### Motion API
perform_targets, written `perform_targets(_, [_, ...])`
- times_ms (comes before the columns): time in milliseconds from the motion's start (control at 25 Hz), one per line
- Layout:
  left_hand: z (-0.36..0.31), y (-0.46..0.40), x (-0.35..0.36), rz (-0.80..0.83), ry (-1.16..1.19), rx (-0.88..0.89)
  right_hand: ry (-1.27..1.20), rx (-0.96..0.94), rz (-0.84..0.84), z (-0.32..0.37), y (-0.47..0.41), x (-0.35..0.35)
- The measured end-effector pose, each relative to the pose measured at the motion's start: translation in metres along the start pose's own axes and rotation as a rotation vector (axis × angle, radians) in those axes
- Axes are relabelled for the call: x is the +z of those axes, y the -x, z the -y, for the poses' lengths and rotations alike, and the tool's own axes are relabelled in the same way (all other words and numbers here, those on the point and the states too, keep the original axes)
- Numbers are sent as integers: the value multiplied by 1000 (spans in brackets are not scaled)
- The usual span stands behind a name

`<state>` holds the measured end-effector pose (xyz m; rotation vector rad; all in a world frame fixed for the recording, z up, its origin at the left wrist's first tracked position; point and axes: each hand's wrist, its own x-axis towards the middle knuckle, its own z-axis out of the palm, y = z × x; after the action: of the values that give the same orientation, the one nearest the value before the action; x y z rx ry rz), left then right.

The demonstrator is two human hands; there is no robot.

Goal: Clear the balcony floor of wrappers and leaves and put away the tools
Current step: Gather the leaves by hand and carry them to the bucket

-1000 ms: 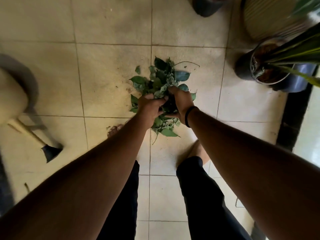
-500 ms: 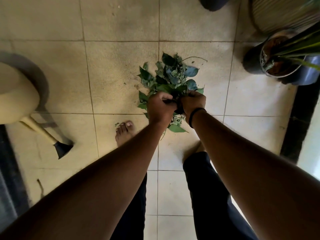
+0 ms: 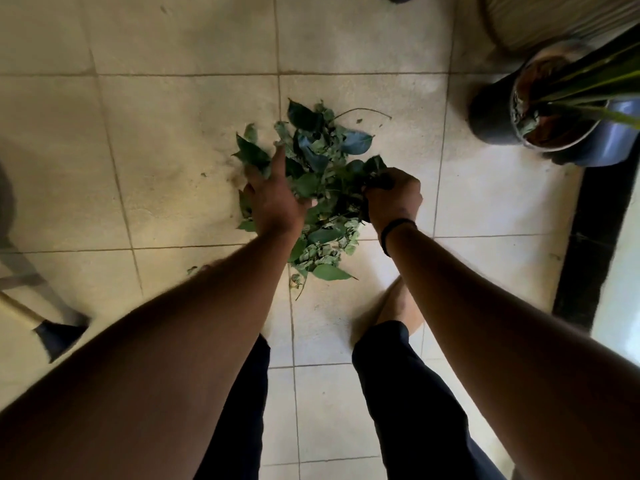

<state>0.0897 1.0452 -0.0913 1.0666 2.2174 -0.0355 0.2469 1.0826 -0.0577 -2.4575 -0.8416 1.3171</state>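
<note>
A heap of green leaves (image 3: 322, 157) with a thin twig lies on the pale tiled floor (image 3: 173, 150) in front of my feet. My left hand (image 3: 273, 199) lies on the heap's left side with its fingers stretched out over the leaves. My right hand (image 3: 393, 195), a dark band on its wrist, grips a bunch of leaves at the heap's right side. Part of the heap is hidden under both hands.
A dark pot with a long-leaved plant (image 3: 540, 109) stands at the right, a ribbed pale pot (image 3: 554, 15) behind it. A stool leg with a black foot (image 3: 52, 336) stands at the left. A dark threshold strip (image 3: 588, 244) runs along the right edge.
My hands were pressed together on the heap; now they have come apart. The left hand has opened and spread over the left side, while the right keeps its bunch.
</note>
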Motion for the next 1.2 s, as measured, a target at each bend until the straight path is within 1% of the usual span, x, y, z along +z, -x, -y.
perform_targets(80, [-1, -7, 18, -40, -124, 62, 47, -69, -5, -6, -4, 4])
perform_targets(160, [2, -10, 15, -58, -67, 17, 35, -71, 3, -11, -1, 2])
perform_targets(240, [8, -7, -7, -33, 78, -72, -41, -12, 29, -11, 8, 0])
perform_targets(320, [8, 4, -45, 1, 271, -128, -156, 74, 62, -1, 22, -9])
perform_targets(440, [0, 36, -114, 33, 532, -178, -381, 149, 130, 35, 59, -33])
perform_targets(560, [-10, 73, -179, 104, 773, -261, -499, 180, 223, 75, 111, -69])
perform_targets(680, [-44, 132, -262, 210, 1016, -327, -585, 157, 339, 123, 181, -129])
perform_targets(840, [-105, 241, -403, 217, 1306, -365, -586, 56, 440, 198, 305, -236])
perform_targets(920, [-127, 289, -459, 254, 1375, -363, -571, 7, 509, 226, 354, -279])
perform_targets(1000, [-147, 337, -513, 270, 1426, -312, -621, -32, 579, 250, 401, -323])
perform_targets(1080, [-165, 378, -555, 295, 1461, -225, -692, -67, 626, 270, 442, -360])
perform_targets(1200, [-187, 420, -587, 321, 1447, -123, -782, -106, 602, 285, 480, -396])
